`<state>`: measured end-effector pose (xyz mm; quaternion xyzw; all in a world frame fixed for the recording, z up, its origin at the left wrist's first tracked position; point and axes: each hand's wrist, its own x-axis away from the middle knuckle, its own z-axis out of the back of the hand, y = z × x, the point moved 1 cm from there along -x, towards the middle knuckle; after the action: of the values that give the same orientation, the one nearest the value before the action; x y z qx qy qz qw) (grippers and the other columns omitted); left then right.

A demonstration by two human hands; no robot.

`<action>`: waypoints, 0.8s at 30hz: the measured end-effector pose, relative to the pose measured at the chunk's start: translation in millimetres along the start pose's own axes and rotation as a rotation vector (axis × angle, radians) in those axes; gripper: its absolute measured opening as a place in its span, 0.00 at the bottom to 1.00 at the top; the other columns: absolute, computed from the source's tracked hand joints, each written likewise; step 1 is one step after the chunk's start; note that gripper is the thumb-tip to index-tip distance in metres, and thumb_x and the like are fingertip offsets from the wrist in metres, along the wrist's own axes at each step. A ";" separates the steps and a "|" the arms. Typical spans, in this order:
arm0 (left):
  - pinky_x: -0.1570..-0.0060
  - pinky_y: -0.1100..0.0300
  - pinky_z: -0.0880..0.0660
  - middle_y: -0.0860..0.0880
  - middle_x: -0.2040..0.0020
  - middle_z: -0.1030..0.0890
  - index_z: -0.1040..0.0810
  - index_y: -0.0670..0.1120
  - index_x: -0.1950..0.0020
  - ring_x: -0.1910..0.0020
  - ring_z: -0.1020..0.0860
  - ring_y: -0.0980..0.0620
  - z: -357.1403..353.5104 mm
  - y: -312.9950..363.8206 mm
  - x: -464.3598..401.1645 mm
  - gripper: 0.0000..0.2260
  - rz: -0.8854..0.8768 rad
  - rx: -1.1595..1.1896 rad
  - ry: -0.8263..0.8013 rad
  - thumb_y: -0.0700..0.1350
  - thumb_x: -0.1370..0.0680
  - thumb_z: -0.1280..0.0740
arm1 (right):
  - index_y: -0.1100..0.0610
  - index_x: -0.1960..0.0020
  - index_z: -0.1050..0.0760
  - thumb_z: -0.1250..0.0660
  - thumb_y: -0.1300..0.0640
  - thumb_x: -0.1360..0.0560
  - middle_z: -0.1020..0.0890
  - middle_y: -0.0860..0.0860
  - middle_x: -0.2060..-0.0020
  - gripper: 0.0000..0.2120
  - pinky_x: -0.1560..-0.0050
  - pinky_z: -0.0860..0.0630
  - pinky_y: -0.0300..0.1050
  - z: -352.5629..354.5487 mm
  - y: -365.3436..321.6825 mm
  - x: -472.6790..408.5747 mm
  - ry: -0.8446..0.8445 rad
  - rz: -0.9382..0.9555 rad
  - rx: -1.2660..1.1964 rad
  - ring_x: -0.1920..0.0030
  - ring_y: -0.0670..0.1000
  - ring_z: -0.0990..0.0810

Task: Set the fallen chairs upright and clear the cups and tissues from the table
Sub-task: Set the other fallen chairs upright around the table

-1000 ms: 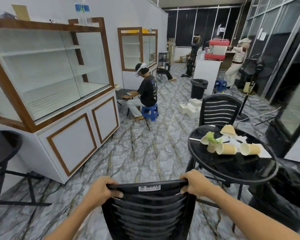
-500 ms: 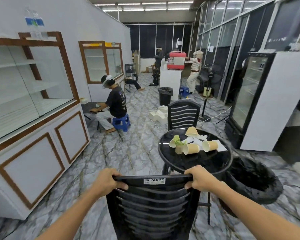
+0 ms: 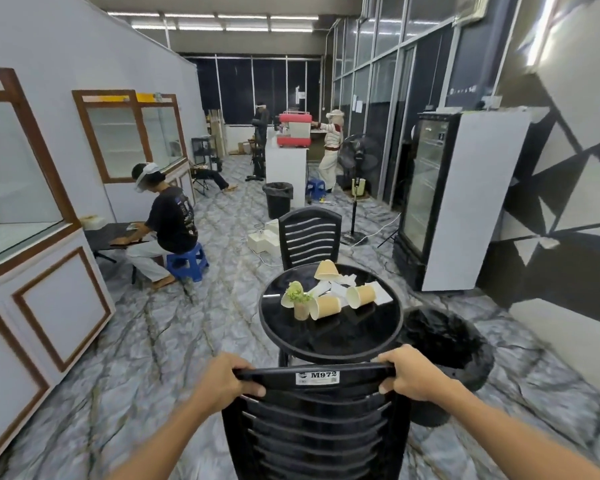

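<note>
A black slatted chair stands right in front of me, its back labelled M972. My left hand grips the left end of its top rail and my right hand grips the right end. Just beyond is a round black table. On it lie tipped paper cups, another cup upside down, white tissues and a small potted plant. A second black chair stands upright on the table's far side.
A black bin with a liner stands right of the table. White display cabinets line the left wall. A person sits on a blue stool at a low table. A glass-door fridge, a fan and another bin stand farther back.
The chair in my hands has swung right and closer to the round table, which now sits straight ahead. My view has turned right. Both hands keep their grip on the top rail.
</note>
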<state>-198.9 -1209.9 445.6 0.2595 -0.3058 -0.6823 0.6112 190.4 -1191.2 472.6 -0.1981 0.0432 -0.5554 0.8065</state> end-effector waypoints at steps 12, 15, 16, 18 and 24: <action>0.62 0.60 0.29 0.50 0.63 0.19 0.16 0.59 0.65 0.62 0.22 0.57 -85.0 18.0 -64.2 0.11 -0.023 -0.037 0.014 0.56 0.41 0.16 | 0.50 0.65 0.29 0.25 0.56 0.30 0.20 0.48 0.66 0.13 0.66 0.33 0.42 -10.7 103.2 -18.3 0.032 -0.062 0.028 0.63 0.47 0.23; 0.64 0.63 0.34 0.50 0.64 0.21 0.19 0.62 0.68 0.62 0.24 0.57 -98.8 19.3 -79.2 0.11 -0.027 -0.042 0.026 0.58 0.40 0.17 | 0.54 0.63 0.28 0.25 0.56 0.30 0.21 0.49 0.66 0.11 0.65 0.33 0.43 -9.2 122.5 -26.3 0.034 -0.047 0.019 0.63 0.47 0.23; 0.64 0.63 0.33 0.50 0.64 0.21 0.19 0.60 0.67 0.61 0.24 0.57 -102.6 18.8 -80.3 0.11 -0.026 -0.042 0.015 0.58 0.40 0.17 | 0.54 0.63 0.28 0.26 0.56 0.30 0.22 0.48 0.67 0.11 0.66 0.33 0.43 -11.6 126.8 -26.7 0.025 -0.052 0.012 0.63 0.47 0.23; 0.62 0.62 0.32 0.50 0.65 0.22 0.16 0.53 0.65 0.59 0.24 0.58 -115.4 14.8 -80.7 0.13 -0.022 -0.025 0.004 0.57 0.40 0.17 | 0.52 0.64 0.30 0.26 0.56 0.30 0.24 0.46 0.68 0.12 0.65 0.32 0.46 -19.6 137.9 -28.6 -0.012 -0.061 0.015 0.63 0.48 0.24; 0.62 0.67 0.33 0.53 0.65 0.20 0.18 0.62 0.67 0.57 0.24 0.59 -121.6 9.6 -70.9 0.11 0.007 -0.008 0.019 0.58 0.41 0.17 | 0.45 0.68 0.38 0.27 0.58 0.30 0.29 0.45 0.70 0.20 0.66 0.37 0.44 -32.7 146.8 -30.7 -0.010 0.010 -0.036 0.67 0.45 0.30</action>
<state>-95.6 -1152.3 368.8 0.2626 -0.2983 -0.6787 0.6176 298.3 -1127.3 384.0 -0.2151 0.0499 -0.5495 0.8058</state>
